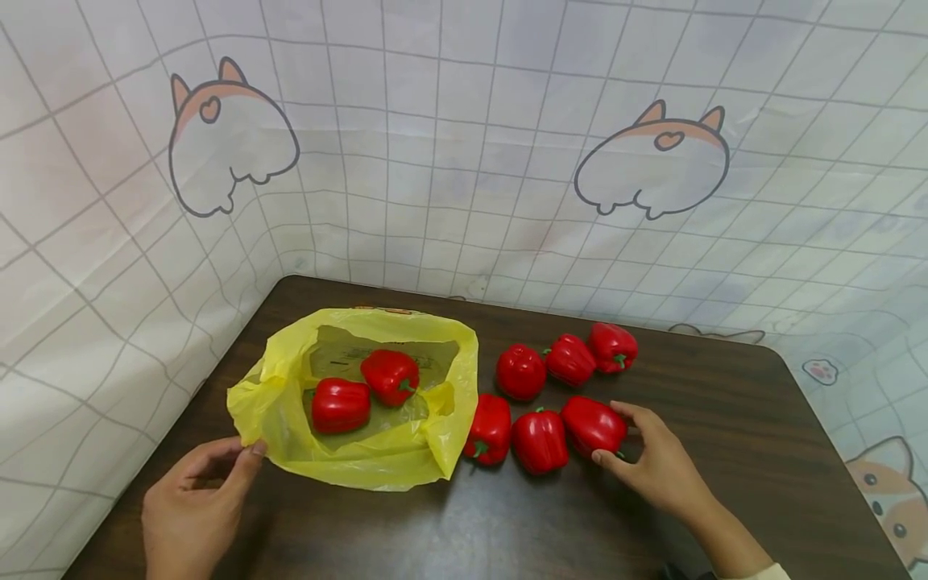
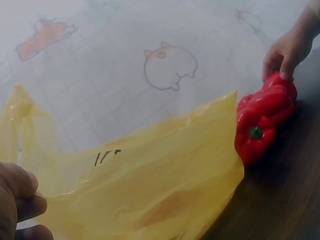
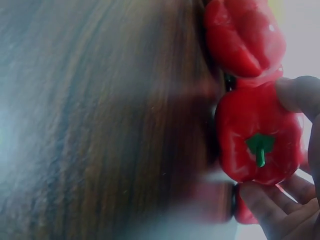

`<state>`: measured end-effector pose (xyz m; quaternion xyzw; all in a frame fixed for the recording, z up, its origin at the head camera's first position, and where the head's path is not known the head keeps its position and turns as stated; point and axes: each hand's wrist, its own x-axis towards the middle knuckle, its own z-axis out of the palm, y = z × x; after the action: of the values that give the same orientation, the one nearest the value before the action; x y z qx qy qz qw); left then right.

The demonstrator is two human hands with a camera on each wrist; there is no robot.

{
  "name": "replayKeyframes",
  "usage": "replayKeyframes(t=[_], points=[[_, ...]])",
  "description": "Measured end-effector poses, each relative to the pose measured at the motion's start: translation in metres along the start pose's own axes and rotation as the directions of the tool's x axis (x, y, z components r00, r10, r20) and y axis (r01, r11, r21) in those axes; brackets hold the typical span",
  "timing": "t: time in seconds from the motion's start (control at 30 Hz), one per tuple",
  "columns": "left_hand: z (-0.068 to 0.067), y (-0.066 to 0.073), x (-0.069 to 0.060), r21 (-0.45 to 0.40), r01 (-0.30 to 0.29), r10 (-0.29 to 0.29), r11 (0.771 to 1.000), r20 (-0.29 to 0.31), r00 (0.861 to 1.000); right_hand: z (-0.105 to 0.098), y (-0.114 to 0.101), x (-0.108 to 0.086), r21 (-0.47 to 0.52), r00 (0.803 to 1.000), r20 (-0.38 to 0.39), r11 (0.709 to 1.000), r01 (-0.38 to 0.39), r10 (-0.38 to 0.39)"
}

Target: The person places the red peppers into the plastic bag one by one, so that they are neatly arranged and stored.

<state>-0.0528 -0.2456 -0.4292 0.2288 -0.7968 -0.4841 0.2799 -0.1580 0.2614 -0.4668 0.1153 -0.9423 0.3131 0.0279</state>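
Observation:
A yellow plastic bag stands with its mouth wide on the left of the table. Two red bell peppers lie inside it. My left hand pinches the bag's front left rim between thumb and fingers. At the right end of the front row, my right hand holds a red bell pepper with thumb and fingers at its sides. That bell pepper shows its green stem in the right wrist view and still lies among the others.
Beside the held one are two more bell peppers, the leftmost touching the bag's right side. Behind them sits a back row of three bell peppers. The dark wooden table meets a white gridded cloth at the back and sides.

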Motion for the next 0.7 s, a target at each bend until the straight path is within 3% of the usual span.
replayKeyframes(t=[0.3,0.7], points=[[0.000,-0.001,0.000,0.004,0.017,-0.017,1.000,0.006,1.000,-0.013,-0.009,0.004,0.047,0.999,-0.034,0.999,-0.012,0.013],[0.001,0.000,0.001,0.026,0.025,-0.025,0.999,0.015,1.000,-0.028,-0.047,0.020,0.100,0.995,-0.055,0.992,0.082,-0.077]])
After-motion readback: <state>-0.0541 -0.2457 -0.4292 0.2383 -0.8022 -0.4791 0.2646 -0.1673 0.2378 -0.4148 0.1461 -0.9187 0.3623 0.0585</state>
